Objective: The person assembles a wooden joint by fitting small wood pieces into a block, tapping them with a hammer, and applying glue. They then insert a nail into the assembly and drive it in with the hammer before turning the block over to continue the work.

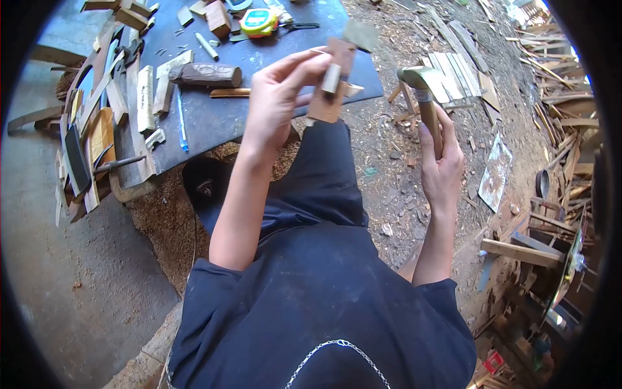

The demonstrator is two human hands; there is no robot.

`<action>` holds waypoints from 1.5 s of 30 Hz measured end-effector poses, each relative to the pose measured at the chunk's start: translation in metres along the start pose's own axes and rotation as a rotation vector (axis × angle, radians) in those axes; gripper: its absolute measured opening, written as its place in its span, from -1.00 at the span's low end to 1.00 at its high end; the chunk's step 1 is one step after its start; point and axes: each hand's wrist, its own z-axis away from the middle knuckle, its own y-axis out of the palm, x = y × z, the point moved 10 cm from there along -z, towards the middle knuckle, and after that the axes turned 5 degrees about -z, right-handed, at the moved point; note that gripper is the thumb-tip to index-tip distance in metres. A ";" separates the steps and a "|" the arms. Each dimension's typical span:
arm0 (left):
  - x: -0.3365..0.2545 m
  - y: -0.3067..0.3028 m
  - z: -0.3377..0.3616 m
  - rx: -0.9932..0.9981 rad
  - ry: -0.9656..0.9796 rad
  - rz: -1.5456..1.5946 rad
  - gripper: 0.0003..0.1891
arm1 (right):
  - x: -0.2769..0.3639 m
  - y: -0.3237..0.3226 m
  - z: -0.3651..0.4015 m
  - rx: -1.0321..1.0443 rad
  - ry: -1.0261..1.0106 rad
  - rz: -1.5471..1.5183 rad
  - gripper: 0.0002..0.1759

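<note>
My left hand (275, 97) is raised over the corner of the workbench, its fingers closed around a small wooden hand plane (324, 107). A pale wedge-like piece sits in the plane's middle, and a flat grey blade (361, 35) sticks out beyond its upper end. To the right, over the ground, my right hand (443, 165) grips a hammer (429, 113) by its wooden handle. The hammer stands head up, its metal head apart from the plane. The palm side of the left hand's grip is partly hidden.
On the dark workbench (227, 126) lie a yellow tape measure (258, 23), a dark wood block (205, 74), a blue pen (182, 123) and several wood offcuts. Tools and strips crowd its left edge. Pale slats (453, 74) lie on the littered ground; scrap wood (570, 129) piles at right.
</note>
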 end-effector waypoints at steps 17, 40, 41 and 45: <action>-0.020 -0.097 0.066 0.189 0.052 1.117 -0.40 | 0.128 0.110 -0.044 -0.017 -0.536 0.332 -0.65; -0.016 -0.096 0.081 0.203 0.149 0.773 -0.40 | 0.185 0.184 0.028 0.708 0.149 -0.968 -0.78; -0.018 -0.095 0.081 0.211 0.173 0.819 -0.41 | 0.185 0.183 0.029 0.701 0.153 -0.963 -0.78; -0.005 -0.096 0.081 0.255 0.151 0.873 -0.32 | 0.187 0.182 0.029 0.694 0.141 -0.954 -0.79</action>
